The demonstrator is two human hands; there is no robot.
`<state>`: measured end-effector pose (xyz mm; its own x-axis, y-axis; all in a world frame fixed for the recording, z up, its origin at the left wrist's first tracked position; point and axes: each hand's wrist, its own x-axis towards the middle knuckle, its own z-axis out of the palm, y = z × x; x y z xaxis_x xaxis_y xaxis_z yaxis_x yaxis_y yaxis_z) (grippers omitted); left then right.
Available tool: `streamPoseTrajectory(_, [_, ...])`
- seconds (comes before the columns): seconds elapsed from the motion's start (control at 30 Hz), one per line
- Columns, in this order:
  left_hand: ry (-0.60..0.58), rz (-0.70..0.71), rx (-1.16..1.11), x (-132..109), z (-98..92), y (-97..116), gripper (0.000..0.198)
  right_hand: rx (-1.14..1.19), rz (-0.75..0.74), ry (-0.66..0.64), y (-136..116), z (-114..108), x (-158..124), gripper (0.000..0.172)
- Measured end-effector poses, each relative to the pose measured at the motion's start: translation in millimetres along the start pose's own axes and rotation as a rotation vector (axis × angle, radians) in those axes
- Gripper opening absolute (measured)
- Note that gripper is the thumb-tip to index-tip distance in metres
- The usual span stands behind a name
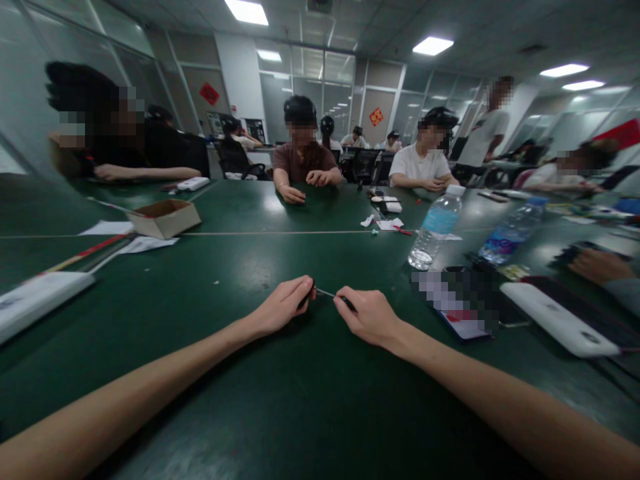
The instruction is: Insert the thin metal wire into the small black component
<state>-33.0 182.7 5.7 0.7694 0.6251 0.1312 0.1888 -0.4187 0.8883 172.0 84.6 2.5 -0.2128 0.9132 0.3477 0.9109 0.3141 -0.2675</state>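
My left hand [287,305] is closed, its thumb and fingers pinching a small dark piece [303,303] mostly hidden by the grip. Across from it, my right hand [371,315] is wrapped round the dark handle of a slim tool that looks like a small screwdriver [326,293]. The thin metal shaft of this tool bridges the short gap between the hands and meets the dark piece at the left fingertips. Whether the shaft is inside that piece or only touching it I cannot tell. Both hands are just above the green table [240,267].
Left: an open cardboard box [167,219] on papers and a white power bank-like block [45,300]. Right: a clear water bottle [436,227], a second bottle [515,230], a blurred flat packet [463,310] and another white block [560,319]. A co-worker's hand [603,272] rests at far right; other people sit opposite.
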Motion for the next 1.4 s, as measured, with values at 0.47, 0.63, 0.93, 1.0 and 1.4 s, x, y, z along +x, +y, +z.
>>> streamPoseTrajectory(0.47, [0.005, 0.033, 0.08, -0.7, 1.9, 3.9, 0.041, -0.006, -0.043, 0.001, 0.8, 1.7, -1.1, 0.027])
streamPoseTrajectory(0.63, [0.007, 0.025, 0.113, 0.2, 2.1, 1.8, 0.04, -0.011, -0.055, -0.001, 0.7, 1.1, -1.2, 0.026])
streamPoseTrajectory(0.93, [0.004, 0.013, 0.135, 0.0, 2.9, 1.9, 0.04, -0.032, -0.058, 0.0, 1.8, 1.8, -1.8, 0.026])
streamPoseTrajectory(1.0, [-0.001, 0.012, 0.138, 0.1, 2.8, 1.6, 0.04, -0.035, -0.059, 0.0, 1.7, 2.2, -1.6, 0.026])
streamPoseTrajectory(1.4, [0.006, 0.027, 0.163, -0.4, 2.9, 1.1, 0.04, -0.016, -0.071, -0.009, 0.6, 0.4, -1.6, 0.027])
